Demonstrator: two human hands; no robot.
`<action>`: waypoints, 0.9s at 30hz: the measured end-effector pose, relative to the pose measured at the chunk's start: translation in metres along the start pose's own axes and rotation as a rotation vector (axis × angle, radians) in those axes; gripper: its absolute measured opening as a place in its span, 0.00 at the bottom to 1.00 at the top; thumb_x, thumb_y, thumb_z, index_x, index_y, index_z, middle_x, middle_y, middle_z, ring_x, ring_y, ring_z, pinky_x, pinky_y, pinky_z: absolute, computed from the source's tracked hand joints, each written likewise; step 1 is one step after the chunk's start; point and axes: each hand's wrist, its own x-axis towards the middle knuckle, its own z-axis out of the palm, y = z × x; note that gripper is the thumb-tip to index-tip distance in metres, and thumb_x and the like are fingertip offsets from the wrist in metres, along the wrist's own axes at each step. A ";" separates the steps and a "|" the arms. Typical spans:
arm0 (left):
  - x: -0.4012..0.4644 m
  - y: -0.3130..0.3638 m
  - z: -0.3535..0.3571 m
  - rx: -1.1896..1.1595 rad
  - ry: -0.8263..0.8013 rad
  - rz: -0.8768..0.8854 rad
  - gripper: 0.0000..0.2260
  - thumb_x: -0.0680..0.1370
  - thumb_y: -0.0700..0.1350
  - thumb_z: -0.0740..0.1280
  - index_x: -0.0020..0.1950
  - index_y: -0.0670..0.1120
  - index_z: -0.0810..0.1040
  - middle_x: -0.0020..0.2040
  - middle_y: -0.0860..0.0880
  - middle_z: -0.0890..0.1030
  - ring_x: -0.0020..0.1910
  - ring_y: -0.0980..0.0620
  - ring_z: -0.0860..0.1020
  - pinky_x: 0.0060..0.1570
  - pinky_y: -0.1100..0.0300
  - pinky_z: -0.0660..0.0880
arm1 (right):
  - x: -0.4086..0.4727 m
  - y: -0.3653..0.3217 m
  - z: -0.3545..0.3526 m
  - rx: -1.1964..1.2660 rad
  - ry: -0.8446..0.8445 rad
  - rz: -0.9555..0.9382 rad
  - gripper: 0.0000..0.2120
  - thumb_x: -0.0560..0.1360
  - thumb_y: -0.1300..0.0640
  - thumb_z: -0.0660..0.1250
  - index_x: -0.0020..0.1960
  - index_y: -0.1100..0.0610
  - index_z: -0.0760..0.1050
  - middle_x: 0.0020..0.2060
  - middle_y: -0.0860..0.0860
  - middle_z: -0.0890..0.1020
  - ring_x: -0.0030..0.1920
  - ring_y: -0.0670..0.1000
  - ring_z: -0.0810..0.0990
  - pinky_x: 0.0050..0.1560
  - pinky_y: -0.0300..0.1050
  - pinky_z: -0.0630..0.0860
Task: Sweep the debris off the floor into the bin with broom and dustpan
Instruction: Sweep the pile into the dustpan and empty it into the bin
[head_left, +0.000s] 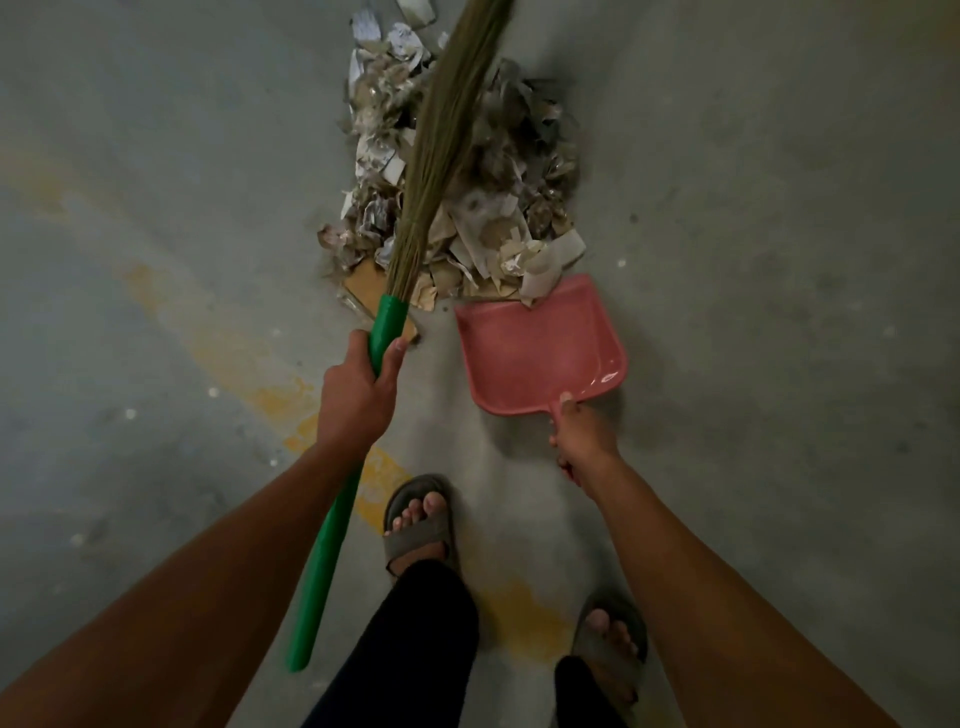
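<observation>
Gripped in the left hand (356, 387) is one green-handled broom (441, 145); one pink dustpan (540, 345) is held by the right hand (584, 439), at the lower edge of one debris pile (467, 171), upper centre.

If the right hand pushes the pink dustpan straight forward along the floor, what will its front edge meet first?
Most likely the near edge of the heap of torn paper debris. The right hand holds the pink plastic dustpan with its lip pointing at the heap; a curled scrap already seems to overlap it.
</observation>
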 end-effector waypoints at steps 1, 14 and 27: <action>-0.001 -0.001 0.005 -0.008 0.015 0.012 0.16 0.84 0.65 0.59 0.56 0.52 0.69 0.35 0.46 0.79 0.31 0.48 0.78 0.30 0.51 0.75 | 0.004 0.000 0.001 -0.010 -0.001 -0.018 0.26 0.87 0.39 0.51 0.42 0.54 0.75 0.39 0.57 0.79 0.28 0.55 0.73 0.31 0.44 0.68; 0.056 0.018 0.031 -0.046 0.085 0.094 0.18 0.83 0.68 0.58 0.62 0.56 0.70 0.38 0.48 0.81 0.32 0.46 0.82 0.35 0.44 0.83 | 0.066 -0.030 -0.001 -0.029 0.007 -0.176 0.26 0.87 0.39 0.52 0.44 0.55 0.78 0.38 0.56 0.80 0.30 0.54 0.74 0.31 0.45 0.68; 0.116 0.025 0.018 0.170 -0.051 0.111 0.25 0.85 0.62 0.58 0.80 0.55 0.62 0.48 0.42 0.82 0.30 0.45 0.83 0.27 0.50 0.83 | 0.092 -0.077 -0.002 -0.006 0.021 -0.293 0.25 0.87 0.40 0.53 0.50 0.55 0.81 0.38 0.54 0.82 0.33 0.53 0.77 0.33 0.45 0.70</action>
